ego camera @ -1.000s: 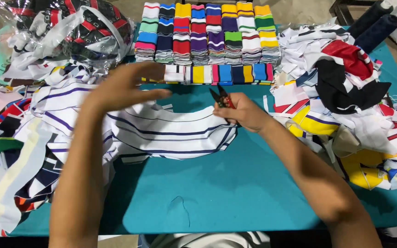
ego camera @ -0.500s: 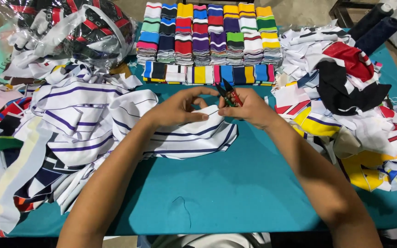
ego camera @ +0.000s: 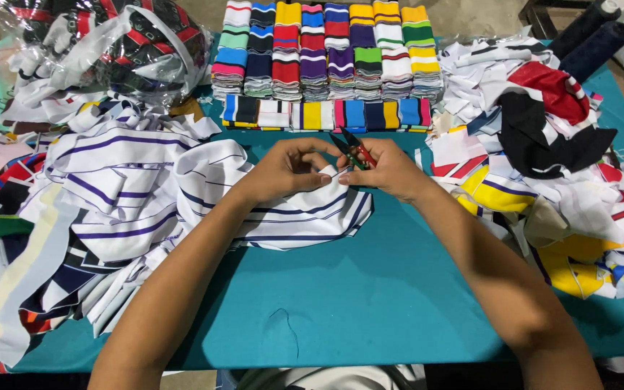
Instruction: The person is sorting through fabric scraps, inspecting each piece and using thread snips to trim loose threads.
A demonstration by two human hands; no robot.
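At frame centre: left hand pinching one white purple-striped fabric piece; right hand clamped around one red-handled thread snips.

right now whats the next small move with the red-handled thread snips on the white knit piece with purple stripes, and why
Probably close the red-handled thread snips at the edge pinched by the left hand: the right hand holds them, blades open, at the white purple-striped knit piece.

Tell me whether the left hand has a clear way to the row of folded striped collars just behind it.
Probably yes: the left hand sits just short of the row of folded collars, only bare teal table between.
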